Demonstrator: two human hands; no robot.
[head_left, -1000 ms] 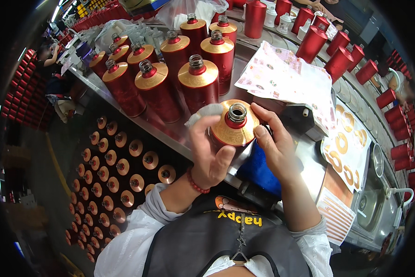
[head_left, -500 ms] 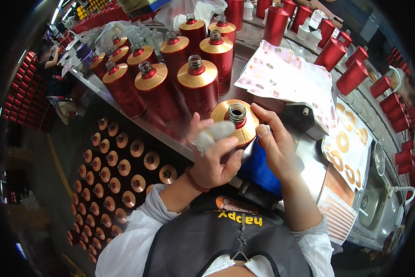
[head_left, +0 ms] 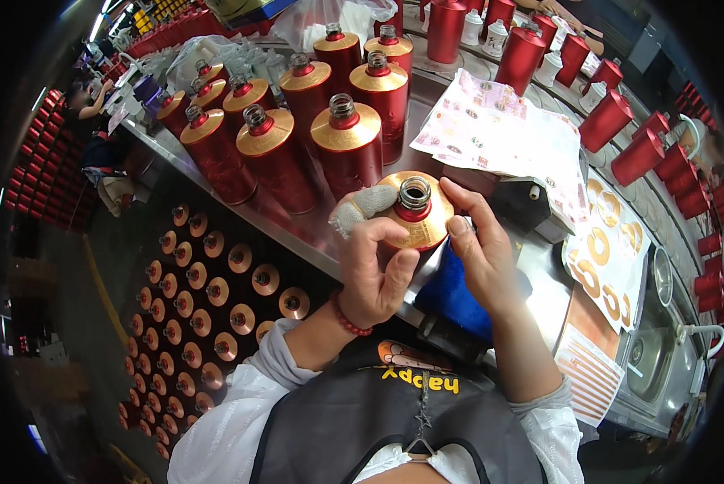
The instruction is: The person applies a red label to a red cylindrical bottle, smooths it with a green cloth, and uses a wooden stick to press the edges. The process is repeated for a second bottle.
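Note:
Between my two hands is a red bottle (head_left: 428, 229) with a gold shoulder and an open glass neck, its mouth tilted up toward me. My right hand (head_left: 486, 256) grips its right side, fingertips at the gold edge and thumb nearer me. On the left, my left hand (head_left: 370, 262) is curled against the bottle; one finger wears a grey cloth finger cover (head_left: 364, 208) and lies on the gold shoulder beside the neck. A blue rounded support (head_left: 459, 297) sits under the bottle, whose lower body is mostly hidden.
Several red bottles with gold shoulders (head_left: 346, 133) stand on the metal table, left and beyond. Printed sheets (head_left: 503, 133) lie right of them, near a sheet of gold ring labels (head_left: 597, 246). More bottles (head_left: 217, 290) stand lower left. A conveyor (head_left: 567, 101) carries red containers along the right.
My left hand's covered finger has moved from in front of the neck to the shoulder's left side. Containers on the conveyor have shifted along. My right hand keeps its grip.

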